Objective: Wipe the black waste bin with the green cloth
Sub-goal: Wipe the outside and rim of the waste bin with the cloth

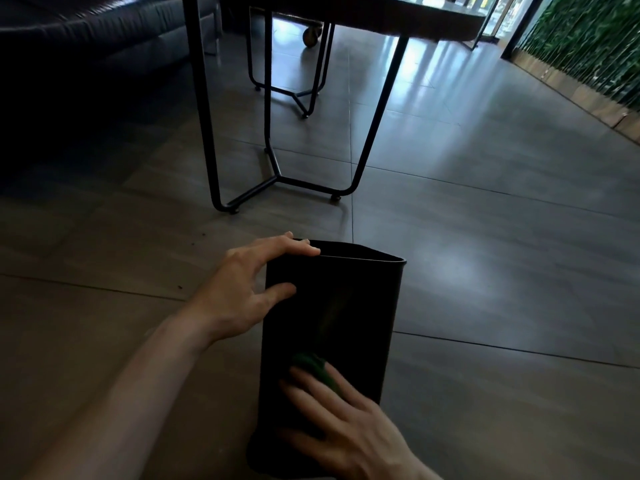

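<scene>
The black waste bin (346, 306) lies tilted on the grey tiled floor, its open mouth pointing away from me. My left hand (249, 289) grips its far left rim, fingers over the edge and thumb on the side wall. My right hand (346, 420) presses the green cloth (317, 367) flat against the bin's upper side near its base. Only a small bunched part of the cloth shows past my fingertips. The bin's base is hidden under my right hand.
A table with thin black metal legs (374, 119) stands just beyond the bin. A dark sofa (86, 39) fills the far left. A green plant wall (588, 43) runs along the right. Tiled floor (502, 271) stretches to the right.
</scene>
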### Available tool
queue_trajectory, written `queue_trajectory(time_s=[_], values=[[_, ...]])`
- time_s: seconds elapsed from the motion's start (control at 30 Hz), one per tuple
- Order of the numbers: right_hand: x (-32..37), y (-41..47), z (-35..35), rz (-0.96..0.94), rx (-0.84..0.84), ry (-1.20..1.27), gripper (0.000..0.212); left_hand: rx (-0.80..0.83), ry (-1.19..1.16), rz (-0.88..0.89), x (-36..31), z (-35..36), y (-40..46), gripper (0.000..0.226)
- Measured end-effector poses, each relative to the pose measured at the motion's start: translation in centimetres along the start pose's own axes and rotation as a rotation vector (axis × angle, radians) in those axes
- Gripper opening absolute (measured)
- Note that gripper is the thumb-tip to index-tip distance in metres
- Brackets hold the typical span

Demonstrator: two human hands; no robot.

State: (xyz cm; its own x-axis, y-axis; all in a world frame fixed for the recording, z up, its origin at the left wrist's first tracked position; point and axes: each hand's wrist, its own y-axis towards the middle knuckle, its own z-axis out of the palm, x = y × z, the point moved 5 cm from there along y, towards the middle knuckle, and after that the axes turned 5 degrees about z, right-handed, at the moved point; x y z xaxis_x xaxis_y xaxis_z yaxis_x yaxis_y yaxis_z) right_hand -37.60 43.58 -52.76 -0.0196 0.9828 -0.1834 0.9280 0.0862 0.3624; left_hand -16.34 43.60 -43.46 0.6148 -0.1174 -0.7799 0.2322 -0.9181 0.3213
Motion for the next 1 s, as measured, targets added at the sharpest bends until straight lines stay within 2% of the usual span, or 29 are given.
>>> queue_trajectory(time_s=[0.07,0.17,0.23,0.3,0.47,0.53,0.63,0.73,0.83,0.93,1.0], values=[[-2.2,1.2,-1.4,0.087,-0.053,0.038,0.025,0.001,-0.004,0.001,0.1,0.0,0.0,0.062],[-7.5,4.4,-4.1,0.477,-0.224,0.145,0.033,0.009,0.011,0.011,0.0,0.0,0.0,0.062],[-9.0,5.6,-4.6,0.622,-0.278,0.178,0.043,0.006,0.04,0.014,0.0,-0.2,0.0,0.063],[-7.4,4.8,-3.4,0.557,-0.249,0.157,0.039,-0.015,0.052,-0.01,0.2,-0.5,-0.1,0.065],[-1.0,-1.5,-0.2,0.166,-0.051,0.05,0.03,-0.006,0.017,-0.008,-0.1,-0.3,-0.4,0.065],[-2.4,-1.1,-1.2,0.244,-0.076,0.1,0.034,0.002,0.019,-0.001,-0.3,-0.1,-0.3,0.066],[-6.9,2.7,-3.9,0.524,-0.217,0.165,0.037,0.005,0.033,0.001,-0.3,-0.2,-0.1,0.065],[-8.9,5.6,-4.7,0.565,-0.281,0.146,0.04,-0.001,0.028,0.022,-0.4,-0.2,-0.2,0.062],[-5.8,3.3,-2.3,0.377,-0.217,0.054,0.041,-0.012,0.043,0.028,-0.2,-0.4,-0.4,0.065],[-1.2,-1.3,0.5,0.137,-0.033,-0.065,0.034,-0.006,0.041,0.041,-0.3,-0.3,-0.6,0.066],[-0.8,-2.2,0.2,0.045,0.045,-0.112,0.028,0.005,0.04,0.053,-0.4,-0.3,-0.7,0.066]])
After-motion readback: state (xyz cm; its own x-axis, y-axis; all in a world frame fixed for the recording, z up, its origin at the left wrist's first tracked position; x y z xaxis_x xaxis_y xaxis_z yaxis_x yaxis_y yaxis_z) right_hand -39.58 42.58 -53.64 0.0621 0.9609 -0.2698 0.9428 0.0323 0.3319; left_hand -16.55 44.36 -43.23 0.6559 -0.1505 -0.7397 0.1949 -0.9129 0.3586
